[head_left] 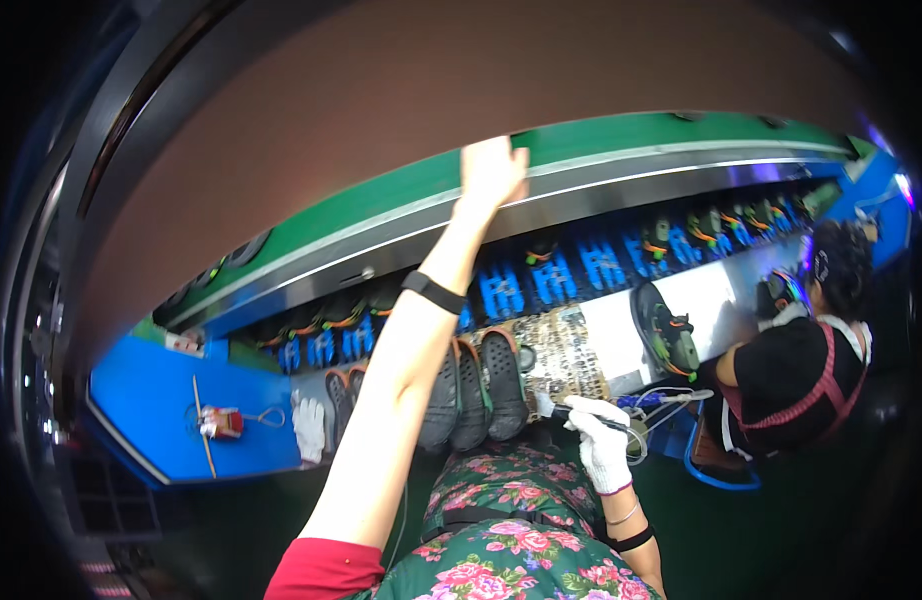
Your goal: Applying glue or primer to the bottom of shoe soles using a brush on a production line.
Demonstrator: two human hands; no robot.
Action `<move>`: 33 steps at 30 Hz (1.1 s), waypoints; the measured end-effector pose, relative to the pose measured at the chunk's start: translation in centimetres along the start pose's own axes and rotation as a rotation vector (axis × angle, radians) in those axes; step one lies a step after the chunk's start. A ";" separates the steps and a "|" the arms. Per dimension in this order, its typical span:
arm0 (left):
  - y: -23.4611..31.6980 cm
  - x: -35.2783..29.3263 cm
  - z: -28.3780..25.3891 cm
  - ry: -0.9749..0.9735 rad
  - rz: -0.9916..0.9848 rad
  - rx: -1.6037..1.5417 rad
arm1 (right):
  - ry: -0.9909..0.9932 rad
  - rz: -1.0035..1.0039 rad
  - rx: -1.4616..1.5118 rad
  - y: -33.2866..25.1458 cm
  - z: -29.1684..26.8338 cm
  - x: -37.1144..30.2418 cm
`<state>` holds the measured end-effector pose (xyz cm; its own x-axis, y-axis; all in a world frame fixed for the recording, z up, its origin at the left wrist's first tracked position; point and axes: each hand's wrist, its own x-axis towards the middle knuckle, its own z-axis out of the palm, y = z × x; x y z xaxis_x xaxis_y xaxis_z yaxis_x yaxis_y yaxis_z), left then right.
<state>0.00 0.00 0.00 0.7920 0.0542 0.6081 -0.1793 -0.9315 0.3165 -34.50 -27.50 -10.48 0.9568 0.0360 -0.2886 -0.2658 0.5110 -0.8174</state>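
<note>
Head cam view: L hand (494,178), bare, stretched fwd across the metal rail (381,245) to the green belt (381,188). Its fingertips are hidden at the edge of the brown panel (461,80) — can't tell if it's gripping smth or loose. Black band (434,292) round L forearm, red sleeve (326,568) nr elbow.

R hand (603,445), in a white knit glove, is closed on a brush (548,406): dk handle, pale tip pointing L, just beside the nearest of the dk clogs (503,380). Clogs sit in a row on the bench in front of the person, holes at far end, a few partly behind L forearm. Bench top (566,345) nr them looks worn & mottled; R of that, a white sheet (621,325) w/ a dk sandal (666,335) at its R end.

Behind bench, under the rail: a line of blue racks (553,280), several w/ dk sandals, orange & green trim. A few more dk shoes (249,248) up on the belt, far L.

On L: spare white glove (308,430) lying at bench end, next to a blue table (146,410) w/ a small red item (221,423) & thin stick. On R: co-worker (796,370), black top, reddish straps — seated at same bench, nr the sandal. Flowered apron (521,540) on the person, bottom of view.
</note>
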 end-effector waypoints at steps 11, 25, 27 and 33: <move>-1.3 -9.5 -14.2 0.349 -0.238 -0.779 | 0.084 -0.055 0.126 -2.7 -4.1 1.6; -0.6 -26.4 -13.3 -0.466 -0.933 -1.262 | -0.443 -0.091 -0.046 -10.5 6.7 1.2; 0.1 -29.3 -11.1 -0.540 -1.175 -1.291 | -0.422 -0.014 -0.084 -10.2 7.9 0.7; 4.6 -35.3 -11.3 -0.546 -1.265 -1.759 | -0.448 -0.239 -0.163 -8.0 7.1 0.9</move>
<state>-35.39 -2.08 -11.78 0.8623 -0.1816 -0.4727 0.4610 0.6676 0.5846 -30.69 -25.47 -0.62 0.9401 0.3163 0.1270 -0.0153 0.4113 -0.9114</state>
